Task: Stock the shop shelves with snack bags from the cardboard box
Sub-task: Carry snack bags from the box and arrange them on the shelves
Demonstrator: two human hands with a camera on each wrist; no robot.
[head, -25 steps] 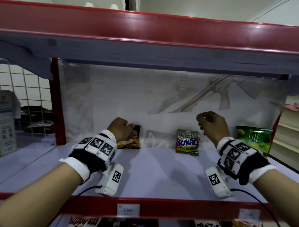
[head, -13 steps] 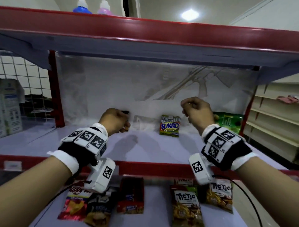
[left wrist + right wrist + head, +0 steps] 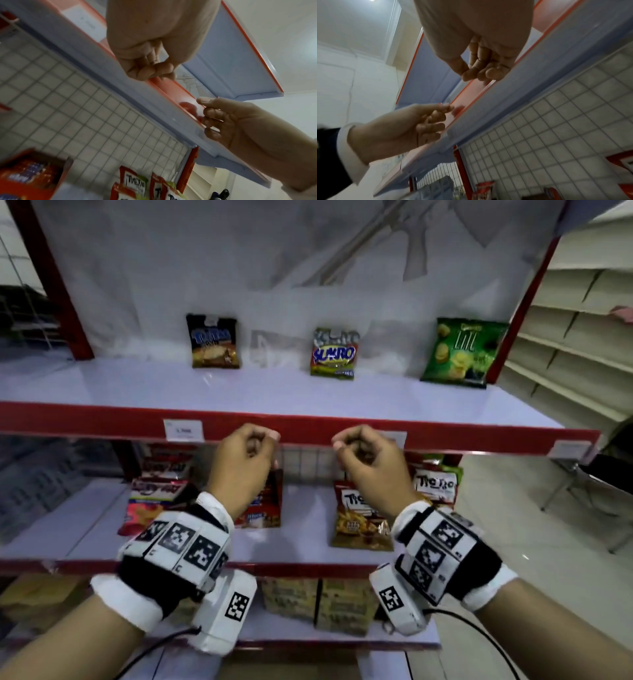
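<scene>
Head view shows you the upper shelf (image 3: 274,395) as the landmark: three snack bags stand along its back, leaning on the white backing, a dark bag (image 3: 213,341) toward the left, a Sukro bag (image 3: 333,353) in the middle and a green bag (image 3: 460,353) toward the right, each well apart from the next. Just in front of that shelf's red front lip (image 3: 102,419), your left hand (image 3: 241,465) and right hand (image 3: 368,467) hang side by side with fingers curled in and holding nothing; the wrist views show the same, fingertips (image 3: 150,70) tucked against the palm close to the lip, touching no bag. Below the upper shelf, a lower shelf (image 3: 308,508) carries red and orange bags (image 3: 154,498) on the left and Tic Tic bags (image 3: 363,525) on the right, partly hidden behind your hands and wrist units. Lower still sit brown cartons (image 3: 318,601), blurred, their print unreadable. The price tag (image 3: 184,430) on the lip is too small to read. You cannot see the cardboard box itself in any view.
</scene>
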